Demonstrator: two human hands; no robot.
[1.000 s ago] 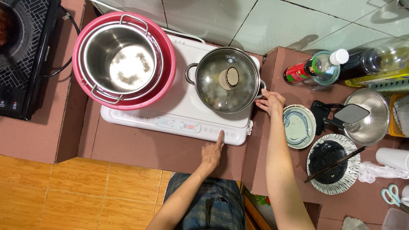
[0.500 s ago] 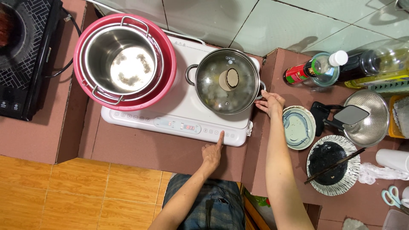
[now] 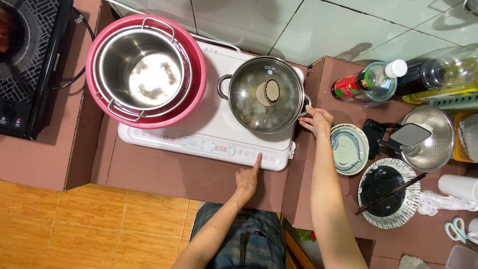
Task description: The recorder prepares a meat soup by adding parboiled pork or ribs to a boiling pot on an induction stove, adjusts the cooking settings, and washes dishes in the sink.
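Two hands at a white cooktop with a lidded pot.

The left hand (image 3: 247, 180) has its forefinger stretched out, the tip touching the control strip along the near edge of the white induction cooktop (image 3: 209, 130), the other fingers curled in. The right hand (image 3: 317, 121) rests loosely curled against the right handle of the steel pot (image 3: 264, 95), which stands on the right half of the cooktop under a glass lid (image 3: 249, 107); whether the fingers actually grip the handle cannot be told. The two hands are well apart. On the left half of the cooktop an empty steel pot (image 3: 149, 74) sits inside a pink basin (image 3: 196, 65). On the counter to the right lie a small blue-patterned dish (image 3: 348, 149) and, nearer, a dark plate (image 3: 386, 192) with chopsticks (image 3: 391, 194) across it.
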